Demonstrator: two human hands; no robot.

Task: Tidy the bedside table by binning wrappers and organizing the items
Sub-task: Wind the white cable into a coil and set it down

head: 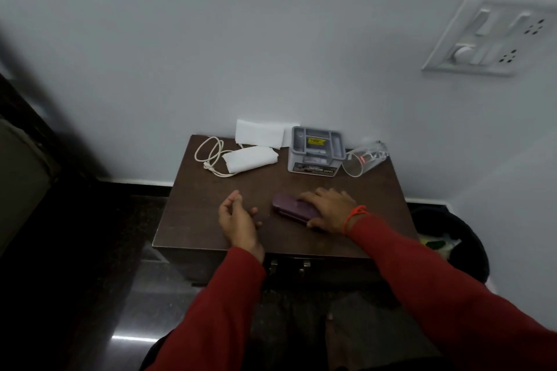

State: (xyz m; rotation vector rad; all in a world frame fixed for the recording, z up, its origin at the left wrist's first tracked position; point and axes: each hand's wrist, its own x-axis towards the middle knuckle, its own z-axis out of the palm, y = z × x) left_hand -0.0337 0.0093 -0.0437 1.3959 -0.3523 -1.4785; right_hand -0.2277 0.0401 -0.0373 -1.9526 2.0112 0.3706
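Note:
A dark purple case [291, 207] lies flat near the middle of the brown bedside table [193, 220]. My right hand [330, 209] lies on its right end, fingers over the top and thumb at its near edge. My left hand [236, 218] rests on the table to the left of the case, fingers loosely curled, holding nothing. At the back left a white cable [211, 156] coils beside a folded white tissue [250, 158]. Another tissue [260, 133] leans against the wall. A grey organizer tray [316, 149] stands at the back, with a clear glass [364, 158] on its side to the right.
A black bin [452, 238] with wrappers inside stands on the floor right of the table. A white switch panel [494, 31] is on the wall at upper right. A dark frame runs down the left. Drawer handles [289, 266] show below the table's front edge.

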